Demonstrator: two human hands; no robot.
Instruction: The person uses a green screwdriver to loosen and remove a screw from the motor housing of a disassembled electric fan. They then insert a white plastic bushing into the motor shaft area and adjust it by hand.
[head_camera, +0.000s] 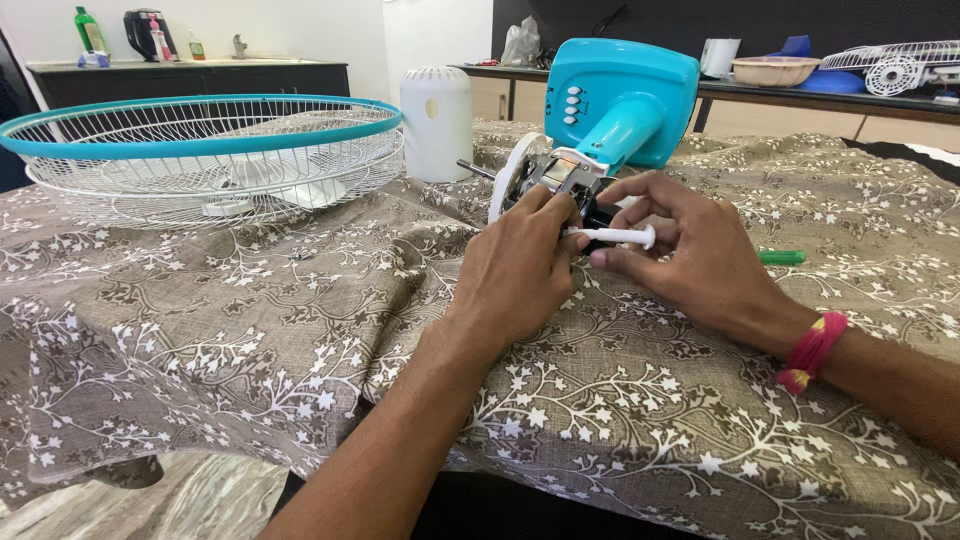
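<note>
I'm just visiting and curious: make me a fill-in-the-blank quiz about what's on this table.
1. The right hand pinches a small white plastic ____.
2. The fan base with the row of buttons is coloured ____.
3. The wire fan guard lies to the ____ of the fan motor.
4. The left hand grips the motor, and the right wrist wears a ____ thread band.

Missing words: rod; turquoise; left; red

Tabletop (250, 330): fan guard (200, 150) far left; motor housing cover (436, 122) behind centre; fan body (600, 120) right of it.
</note>
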